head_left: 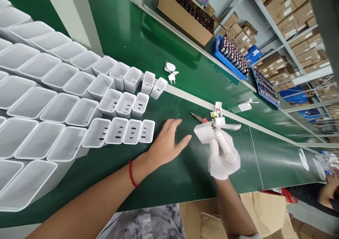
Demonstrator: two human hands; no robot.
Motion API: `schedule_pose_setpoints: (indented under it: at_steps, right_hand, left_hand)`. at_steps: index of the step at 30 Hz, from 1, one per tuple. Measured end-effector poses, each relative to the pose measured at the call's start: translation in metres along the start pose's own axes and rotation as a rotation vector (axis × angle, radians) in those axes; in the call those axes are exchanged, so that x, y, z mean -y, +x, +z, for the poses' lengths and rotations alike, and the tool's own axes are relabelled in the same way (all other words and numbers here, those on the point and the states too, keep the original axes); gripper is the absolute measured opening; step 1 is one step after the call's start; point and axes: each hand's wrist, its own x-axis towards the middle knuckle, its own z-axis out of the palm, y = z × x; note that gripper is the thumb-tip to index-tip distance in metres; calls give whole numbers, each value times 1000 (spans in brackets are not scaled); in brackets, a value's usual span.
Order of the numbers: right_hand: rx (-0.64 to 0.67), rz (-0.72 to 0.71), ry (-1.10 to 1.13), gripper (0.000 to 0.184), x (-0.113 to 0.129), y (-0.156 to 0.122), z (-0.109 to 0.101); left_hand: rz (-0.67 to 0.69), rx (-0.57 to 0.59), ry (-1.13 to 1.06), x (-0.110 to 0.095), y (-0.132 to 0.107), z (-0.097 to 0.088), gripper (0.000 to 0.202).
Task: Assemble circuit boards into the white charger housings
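Grip first, right side: gloved right hand (224,156), fingers curled tight around a white casing (205,133), held just above the green surface (185,175). Carries a small circuit board (215,116) standing up out of the casing's top, plus a thin white piece (233,127) jutting to the right, too blurred to name.

Over to the left hand (168,143): bare, grip wide open, nothing in it, palm down flat on the surface, fingers stretched toward the casing but apart from it. Wears a red cord (131,173) at the wrist.

Just beyond those fingertips, red-handled cutters (199,118) lying on the surface, near the casing.

Further left, rows of empty white housings (124,131), open side up, slots showing in the bottoms, packed edge to edge.

Farther back, two loose white plug parts (171,71) close together. Off to the right, another white part (245,106) lying alone.

At the far edge, a cardboard box (182,18) and blue trays (230,57) full of small components. Behind those, shelves stacked with cartons (291,16).

Bottom right corner, another person's hand (328,193), well apart from the gloved one.
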Motion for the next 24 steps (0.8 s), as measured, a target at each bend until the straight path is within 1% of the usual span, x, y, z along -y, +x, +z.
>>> schedule_pose_setpoints:
  at_steps: [3,5,6,8,10,13,14,15,16,18,19,20,22,24]
  right_hand:
    - [126,-90,-23,54,-3,-12,15]
    - [173,-123,-4,56,-2,-16,23]
    - [193,-96,13,55,-1,-17,23]
    - [225,0,74,48,0,-17,18]
    - [185,109,172,43,-2,-17,7]
    - [-20,239,289,40,-8,-17,-9]
    - [-48,258,290,39,-9,-17,-12]
    - [-31,261,268,39,-10,-16,-13]
    - [20,244,228,42,-10,-15,-12]
    - [175,166,144,54,-8,-11,-5]
    - [247,127,117,58,-6,-9,0]
    - [309,92,102,57,-3,-7,4]
    - [376,58,103,46,-1,0,11]
    - [355,83,120,33,-4,11,13]
  left_hand:
    - [-11,-59,-2,2,1,1,39]
    - [-2,-47,32,3,1,1,38]
    - [-2,-32,52,3,1,1,38]
    - [-26,-9,72,2,2,0,38]
    - [-73,-8,65,2,3,-2,37]
    - [-97,-16,66,3,4,-3,35]
    - [-88,-14,77,3,4,-3,34]
    - [-77,-12,89,4,4,-3,33]
    - [-70,-10,101,5,4,-3,33]
    - [-64,-6,119,5,4,-3,31]
    - [-65,-6,124,6,4,-2,30]
    - [-65,-9,125,6,4,-2,29]
    - [-59,-20,119,5,3,-2,27]
    - [-56,-36,110,5,3,-2,25]
